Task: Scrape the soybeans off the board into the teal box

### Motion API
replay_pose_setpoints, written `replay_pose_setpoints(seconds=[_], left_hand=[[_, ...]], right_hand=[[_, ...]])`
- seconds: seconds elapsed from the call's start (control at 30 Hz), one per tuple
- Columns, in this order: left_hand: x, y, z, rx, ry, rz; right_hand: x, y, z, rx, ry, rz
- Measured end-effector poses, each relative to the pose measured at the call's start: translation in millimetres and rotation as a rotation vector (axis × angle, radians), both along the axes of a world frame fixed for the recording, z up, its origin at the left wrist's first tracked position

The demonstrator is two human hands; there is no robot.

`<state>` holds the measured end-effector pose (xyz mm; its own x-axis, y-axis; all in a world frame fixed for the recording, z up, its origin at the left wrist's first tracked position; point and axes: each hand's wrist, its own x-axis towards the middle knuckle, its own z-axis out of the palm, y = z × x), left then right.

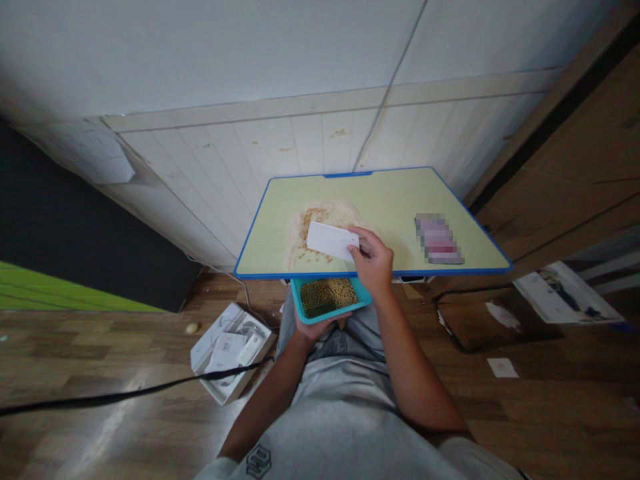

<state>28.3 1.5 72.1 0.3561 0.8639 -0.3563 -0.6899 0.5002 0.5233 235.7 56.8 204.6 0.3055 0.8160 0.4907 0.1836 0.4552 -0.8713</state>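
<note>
My right hand [374,259] pinches one end of a flat white card [331,241] above the small table. Under and around the card lie scattered yellow-brown beans [320,215] and a patch of pale grains [345,212]. Just below the table's front edge, my left hand [316,328] supports a turquoise tray [298,308] from underneath. Round tan beans [327,297] cover the tray's bottom. Most of the left fingers are hidden beneath the tray.
The pale table top [390,193] has a blue rim. A pixelated phone-like object [439,239] lies on its right side. On the floor at left stands an open white box [230,350] with cables and papers. A black strap [150,388] crosses in front of it.
</note>
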Motion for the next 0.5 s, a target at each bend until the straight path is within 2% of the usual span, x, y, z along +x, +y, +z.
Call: replay_pose_setpoints(seconds=[0.2,0.5], left_hand=[[-2,1,-3.9,0.011,-0.015,0.003],[2,3,-12.8,-0.010,-0.011,0.045]], right_hand=[[1,0,-1.7,0.037,0.004,0.027],[0,-1,-1.5,0.006,0.007,0.076]])
